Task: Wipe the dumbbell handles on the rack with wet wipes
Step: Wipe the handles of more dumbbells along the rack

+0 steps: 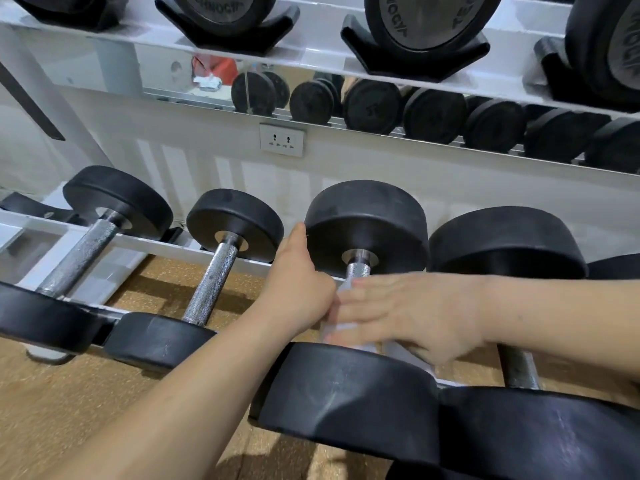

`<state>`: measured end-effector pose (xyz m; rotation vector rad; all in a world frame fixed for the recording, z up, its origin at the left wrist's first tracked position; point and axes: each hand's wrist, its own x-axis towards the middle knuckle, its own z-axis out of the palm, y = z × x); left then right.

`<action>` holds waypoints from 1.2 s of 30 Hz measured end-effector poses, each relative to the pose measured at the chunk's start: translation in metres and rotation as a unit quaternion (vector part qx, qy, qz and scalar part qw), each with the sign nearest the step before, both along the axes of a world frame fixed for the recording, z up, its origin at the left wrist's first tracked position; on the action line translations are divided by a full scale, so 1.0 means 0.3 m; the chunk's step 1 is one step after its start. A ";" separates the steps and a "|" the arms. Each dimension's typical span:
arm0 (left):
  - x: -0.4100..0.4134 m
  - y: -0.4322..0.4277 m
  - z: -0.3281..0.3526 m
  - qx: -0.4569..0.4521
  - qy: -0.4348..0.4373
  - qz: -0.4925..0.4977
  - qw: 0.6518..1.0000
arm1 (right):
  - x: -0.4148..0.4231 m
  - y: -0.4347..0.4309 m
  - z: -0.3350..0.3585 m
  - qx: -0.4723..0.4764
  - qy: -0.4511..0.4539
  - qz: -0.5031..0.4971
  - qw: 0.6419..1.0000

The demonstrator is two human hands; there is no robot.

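Several black dumbbells lie across the lower white rack (152,242). On the third dumbbell from the left, the knurled steel handle (358,270) is mostly covered by a white wet wipe (334,329). My left hand (298,289) is at the handle's left side. Its fingers are curled on the wipe and its thumb points up beside the far black head (367,216). My right hand (415,313) lies across the wipe from the right with its fingers straight, and it is blurred. The near head (346,389) hides the handle's lower end.
Bare handles of two dumbbells (211,285) (78,258) lie to the left, and another handle (519,367) to the right. Larger dumbbells (429,22) sit on the upper shelf. A wall socket (282,139) and a mirror strip (374,105) are behind. Below is cork floor (52,393).
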<state>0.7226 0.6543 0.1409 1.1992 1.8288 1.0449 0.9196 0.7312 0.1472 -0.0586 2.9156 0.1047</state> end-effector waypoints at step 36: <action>0.020 -0.032 0.037 -0.101 0.046 -0.055 0.992 | -0.065 0.010 -0.052 0.043 0.056 -0.121 0.990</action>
